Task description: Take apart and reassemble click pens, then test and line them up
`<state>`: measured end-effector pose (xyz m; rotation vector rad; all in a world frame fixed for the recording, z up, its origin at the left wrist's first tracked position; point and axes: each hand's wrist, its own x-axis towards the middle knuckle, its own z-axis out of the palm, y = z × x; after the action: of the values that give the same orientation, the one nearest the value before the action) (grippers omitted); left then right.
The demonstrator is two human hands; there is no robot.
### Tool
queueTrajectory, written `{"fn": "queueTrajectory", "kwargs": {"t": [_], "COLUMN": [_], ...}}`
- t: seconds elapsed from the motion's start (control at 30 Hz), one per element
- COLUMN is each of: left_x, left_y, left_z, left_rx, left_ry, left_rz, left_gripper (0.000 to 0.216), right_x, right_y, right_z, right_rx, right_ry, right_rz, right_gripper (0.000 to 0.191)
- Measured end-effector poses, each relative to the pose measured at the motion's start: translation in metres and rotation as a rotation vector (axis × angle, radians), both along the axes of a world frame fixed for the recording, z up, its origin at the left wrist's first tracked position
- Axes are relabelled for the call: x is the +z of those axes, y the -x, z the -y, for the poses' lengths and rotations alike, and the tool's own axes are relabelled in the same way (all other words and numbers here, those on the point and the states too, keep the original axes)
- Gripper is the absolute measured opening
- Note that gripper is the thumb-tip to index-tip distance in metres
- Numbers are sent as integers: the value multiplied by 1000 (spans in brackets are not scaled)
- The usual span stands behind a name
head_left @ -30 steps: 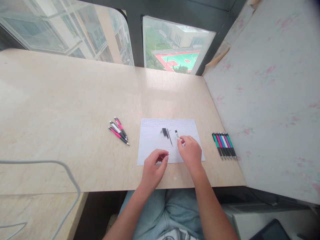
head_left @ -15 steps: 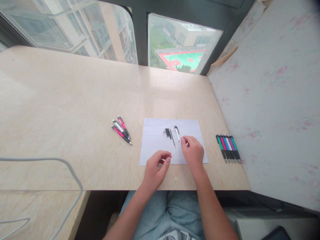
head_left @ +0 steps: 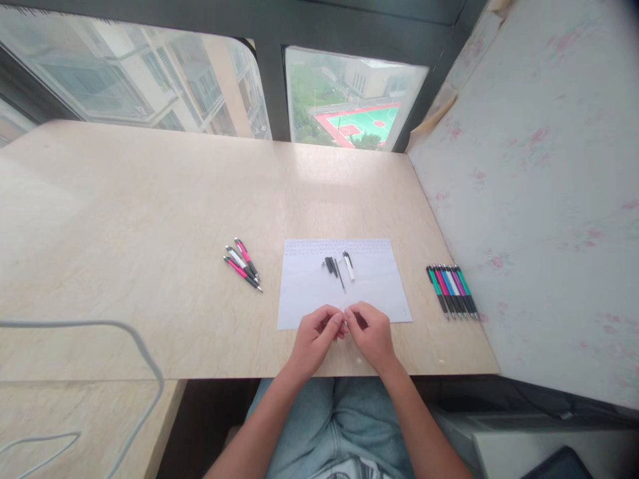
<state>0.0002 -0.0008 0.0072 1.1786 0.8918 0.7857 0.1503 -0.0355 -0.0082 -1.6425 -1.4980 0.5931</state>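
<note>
My left hand [head_left: 317, 336] and my right hand [head_left: 370, 331] meet fingertip to fingertip above the near edge of a white sheet of paper [head_left: 299, 306]. Both are closed in a pinch, and whatever sits between the fingers is too small to name. Beyond them on the paper lie parts of a pen: a white barrel with a black clip [head_left: 349, 265], a thin dark refill [head_left: 340, 276] and short black pieces [head_left: 331, 266]. A tiny dark bit [head_left: 323, 265] rests left of these. Faint handwriting runs along the paper's far edge.
Left of the paper lie pink and white pens [head_left: 241, 264] with black grips. A row of several coloured pens [head_left: 452, 291] is lined up at the right, near the papered wall [head_left: 539, 219]. A grey cable [head_left: 144, 352] loops over the desk's left front.
My right hand has come left and nearer to me, away from the white barrel, and now touches my left hand's fingertips. The view has shifted slightly; the pen parts lie as before.
</note>
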Motion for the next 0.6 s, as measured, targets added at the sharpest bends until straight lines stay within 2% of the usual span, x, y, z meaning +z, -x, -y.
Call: {"fn": "queueTrajectory", "kwargs": {"t": [0.2,0.47,0.6], "left_x": [-1,2,0], "left_y": [-1,0,0], "left_z": [0,-1,-2], "left_rx": [-7,79,113], "left_ry": [-34,80,98], "left_rz": [-21,76,114], "left_gripper": [26,27,26], "right_x": [0,0,2], "right_y": [1,0,-4], "right_z": [2,6,-6], "right_rx": [2,-45,-189], "right_ry": [-58,-58,-24], "right_rz": [-8,-71,-32], "right_gripper": [25,26,25]}}
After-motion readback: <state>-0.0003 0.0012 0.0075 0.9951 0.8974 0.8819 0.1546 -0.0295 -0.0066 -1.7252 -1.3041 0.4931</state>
